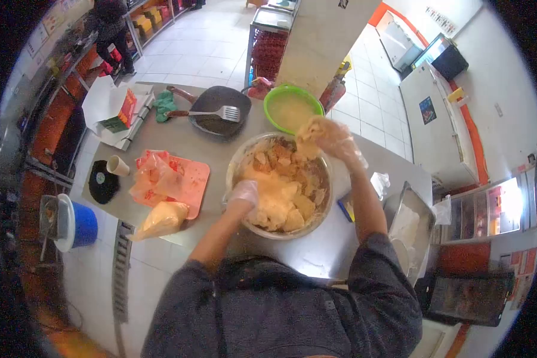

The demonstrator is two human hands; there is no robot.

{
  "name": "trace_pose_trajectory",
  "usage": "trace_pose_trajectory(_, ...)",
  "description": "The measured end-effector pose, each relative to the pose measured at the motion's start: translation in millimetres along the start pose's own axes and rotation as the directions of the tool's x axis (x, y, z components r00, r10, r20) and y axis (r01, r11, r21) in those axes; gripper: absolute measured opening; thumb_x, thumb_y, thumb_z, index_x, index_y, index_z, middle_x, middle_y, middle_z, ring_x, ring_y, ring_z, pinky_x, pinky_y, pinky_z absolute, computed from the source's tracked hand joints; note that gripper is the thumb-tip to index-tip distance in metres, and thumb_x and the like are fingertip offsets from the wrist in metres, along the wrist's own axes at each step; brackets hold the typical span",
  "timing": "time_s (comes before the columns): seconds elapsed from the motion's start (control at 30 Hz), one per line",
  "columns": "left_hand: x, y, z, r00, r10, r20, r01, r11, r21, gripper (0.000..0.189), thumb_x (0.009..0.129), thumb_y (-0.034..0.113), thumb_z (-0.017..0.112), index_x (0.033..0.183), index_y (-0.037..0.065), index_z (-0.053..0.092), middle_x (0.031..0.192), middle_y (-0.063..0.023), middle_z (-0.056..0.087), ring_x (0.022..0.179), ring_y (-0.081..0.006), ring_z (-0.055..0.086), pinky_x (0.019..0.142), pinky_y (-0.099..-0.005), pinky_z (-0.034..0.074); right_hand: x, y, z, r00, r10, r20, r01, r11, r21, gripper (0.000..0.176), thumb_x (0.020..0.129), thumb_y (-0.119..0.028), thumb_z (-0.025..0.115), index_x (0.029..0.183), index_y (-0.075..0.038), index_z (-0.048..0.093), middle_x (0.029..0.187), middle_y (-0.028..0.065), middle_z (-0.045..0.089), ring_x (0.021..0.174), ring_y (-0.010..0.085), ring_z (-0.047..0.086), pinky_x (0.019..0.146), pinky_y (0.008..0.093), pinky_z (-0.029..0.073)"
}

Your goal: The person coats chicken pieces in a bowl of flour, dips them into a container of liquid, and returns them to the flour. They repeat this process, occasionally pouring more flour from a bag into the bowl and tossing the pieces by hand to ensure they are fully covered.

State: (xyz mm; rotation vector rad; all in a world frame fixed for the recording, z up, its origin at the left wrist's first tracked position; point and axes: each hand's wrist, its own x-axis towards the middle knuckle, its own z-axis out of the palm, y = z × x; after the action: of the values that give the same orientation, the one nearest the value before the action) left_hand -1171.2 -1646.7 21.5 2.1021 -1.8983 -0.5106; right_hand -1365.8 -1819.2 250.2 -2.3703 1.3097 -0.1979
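A large metal bowl (pixel 327 206) stands in front of me on the steel table. It holds several pale coated pieces (pixel 274 206), probably meat, with brownish seasoned ones at the back and yellowish powder among them. My left hand (pixel 244 194), in a clear plastic glove, is closed at the bowl's left rim, its fingers partly hidden. Above the far right rim, my right hand (pixel 338 143), also gloved, grips a pale coated piece (pixel 314 132). Just behind it sits a green basin (pixel 270 108) with cloudy, pale contents.
A dark pan (pixel 213 125) with a slotted spatula (pixel 225 113) lies at the back. Left are a red tray (pixel 198 179), a plastic bag of yellowish stuff (pixel 163 219), a paper cup (pixel 117 166) and a white box (pixel 104 98). A metal tray (pixel 428 224) stands right.
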Motion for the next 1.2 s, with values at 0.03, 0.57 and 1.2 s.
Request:
trace_pose_trajectory(0.03,-3.8,10.4,-20.1,0.995,-0.060,0.082,0.062,0.998,-0.023,0.017,0.083,0.011,0.059,0.096,0.006,0.069,0.092,-0.0183,0.069,0.088,-0.0374,0.067,0.079,-0.0462,0.054,14.1,-1.4,-6.4,1.000,-0.005,-0.003,0.005,1.000,-0.009,0.043,0.083,-0.047,0.071,0.114,-0.017,0.068,0.113,0.0099,0.070,0.107,0.0261,0.066,0.093,0.0392,0.051)
trace_pose_trajectory(0.57,-57.7,44.5,-63.3,0.983,0.085,-0.163,-0.130,0.948,-0.290,0.030,0.087,0.027,0.062,0.102,0.001,0.060,0.102,-0.0209,0.063,0.099,-0.0398,0.061,0.088,-0.0485,0.050,214.3,86.0,73.8,0.983,-0.164,0.083,0.184,0.875,-0.448,0.035,0.089,-0.041,0.061,0.105,-0.011,0.070,0.108,0.0123,0.071,0.101,0.0310,0.067,0.089,0.0439,0.052)
trace_pose_trajectory(1.2,-58.6,50.3,-61.8,0.971,0.028,-0.236,-0.082,0.972,-0.222,0.021,0.091,0.022,0.055,0.095,0.002,0.057,0.093,-0.0193,0.063,0.087,-0.0382,0.064,0.076,-0.0472,0.054,224.5,89.3,27.2,0.925,-0.331,0.184,0.335,0.489,-0.805,0.034,0.087,-0.035,0.055,0.112,-0.015,0.070,0.119,0.0175,0.066,0.097,0.0374,0.067,0.083,0.0460,0.056)
